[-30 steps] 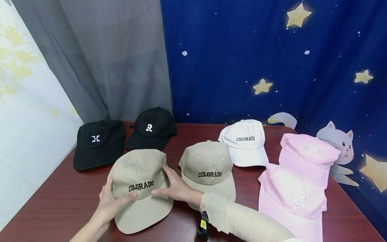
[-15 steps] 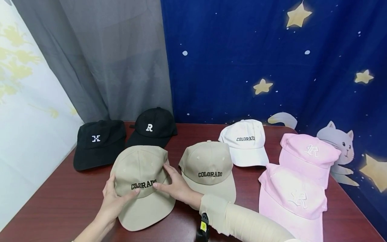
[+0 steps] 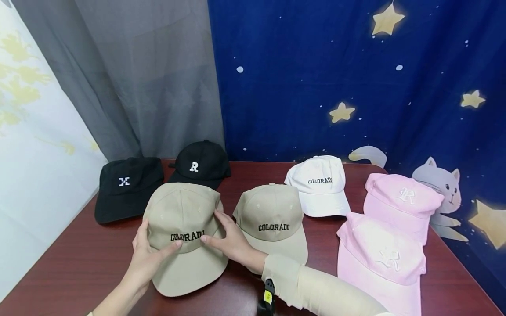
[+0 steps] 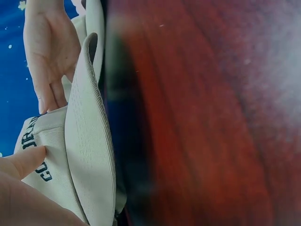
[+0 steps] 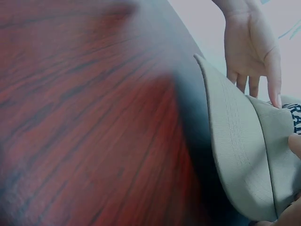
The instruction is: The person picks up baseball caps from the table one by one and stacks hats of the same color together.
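A beige baseball cap (image 3: pixel 182 210) with COLORADO in dark letters is held between both hands, its brim toward me. My left hand (image 3: pixel 148 259) grips its left side, with the thumb on the front panel below the lettering. From the right, my right hand (image 3: pixel 237 243) grips the other side, its thumb at the end of the lettering. Close to the right hand lies a second beige COLORADO cap (image 3: pixel 272 206). In the left wrist view the held cap's brim (image 4: pixel 89 141) stands out over the table. Most fingertips behind the crown are hidden.
Two black caps, one with an X-like mark (image 3: pixel 128 193) and one with an R (image 3: pixel 201 160), sit at the back left. A white cap (image 3: pixel 320 180) and two pink caps (image 3: pixel 403 195) are on the right. Curtains (image 3: pixel 296 79) hang behind the reddish-brown table (image 3: pixel 79 263).
Both hands have moved the held beige cap away from me, toward the black R cap, and slightly right. It now covers more of that cap's brim. The other caps stay put.
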Demonstrator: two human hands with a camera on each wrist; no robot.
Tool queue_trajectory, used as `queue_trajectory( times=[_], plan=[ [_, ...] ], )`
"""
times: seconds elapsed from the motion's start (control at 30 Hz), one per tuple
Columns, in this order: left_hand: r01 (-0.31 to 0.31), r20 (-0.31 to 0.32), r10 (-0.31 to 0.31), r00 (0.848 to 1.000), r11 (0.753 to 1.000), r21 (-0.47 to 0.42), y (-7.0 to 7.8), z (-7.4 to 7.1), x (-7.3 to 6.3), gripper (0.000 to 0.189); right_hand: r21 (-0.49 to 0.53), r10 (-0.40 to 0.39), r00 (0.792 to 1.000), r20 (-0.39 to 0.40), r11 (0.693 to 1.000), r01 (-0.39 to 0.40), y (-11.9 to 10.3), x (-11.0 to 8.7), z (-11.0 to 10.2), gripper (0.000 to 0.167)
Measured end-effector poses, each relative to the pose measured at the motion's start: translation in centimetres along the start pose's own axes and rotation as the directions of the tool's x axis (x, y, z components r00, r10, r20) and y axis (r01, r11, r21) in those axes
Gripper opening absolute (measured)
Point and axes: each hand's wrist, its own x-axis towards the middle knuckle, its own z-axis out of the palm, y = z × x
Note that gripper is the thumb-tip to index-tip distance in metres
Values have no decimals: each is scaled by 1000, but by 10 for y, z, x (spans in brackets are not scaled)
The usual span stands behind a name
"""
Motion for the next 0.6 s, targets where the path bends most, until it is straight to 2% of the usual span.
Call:
queue_trajectory(
  times=[0.27,0.6],
  plan=[
    [-82,-36,80,996,996,-40,11,-1,-3,109,51,-5,1000,-29,999,7,-8,1,-4,73],
    [-166,-90,164,982,986,-19,24,0,-4,106,108,-15,997,-78,994,23,-17,3,-11,70]
  ],
)
